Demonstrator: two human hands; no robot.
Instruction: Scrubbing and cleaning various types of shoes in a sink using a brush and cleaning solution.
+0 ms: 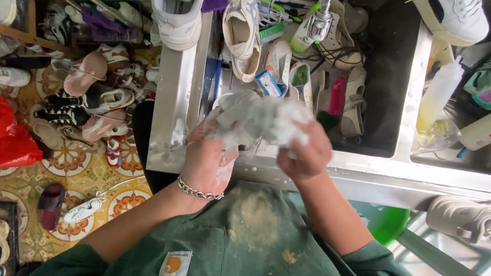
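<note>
Both hands scrub a pale, soap-covered shoe (263,118) over the front rim of the stainless steel sink (407,101).

The left hand (209,158), with a silver chain bracelet (199,191) at its wrist, is curled closed around the shoe's near end; the right hand (308,154) is wrapped around the other end, fingers hidden in foam. A good scrub here probably needs a firm left grip, since the lather looks slippery, with the work kept above the basin. The shoe's long axis runs roughly left to right; which end is the toe I cannot tell.
</note>
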